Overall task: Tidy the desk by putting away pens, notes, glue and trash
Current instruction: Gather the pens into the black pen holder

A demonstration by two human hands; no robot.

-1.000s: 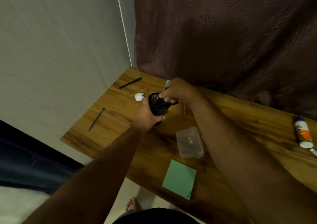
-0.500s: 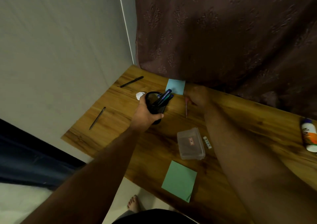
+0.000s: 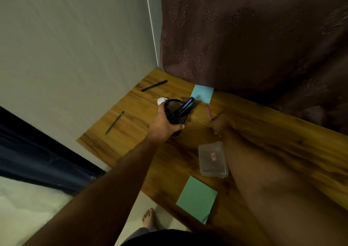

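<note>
Black mesh pen cup (image 3: 176, 114), cylindrical, frame centre, holding blue pens (image 3: 186, 105); gripped by left hand (image 3: 162, 127). Right hand (image 3: 221, 123) pinching pink pen (image 3: 208, 111).

Wooden desk (image 3: 273, 132) — pens (image 3: 114, 122), notes (image 3: 196, 198), paper ball (image 3: 161, 100), plastic box (image 3: 212, 160).

The right hand (image 3: 221, 124) is no longer over the black mesh pen cup (image 3: 176, 112), where it was pushing pens in a second ago; it is now sitting low on the desk (image 3: 273, 132) to the cup's right, blurred, closing on the near end of a pink pen (image 3: 208, 111). With it gone, the blue note (image 3: 203, 93) and the blue pens (image 3: 185, 106) leaning out of the cup are showing.
</note>
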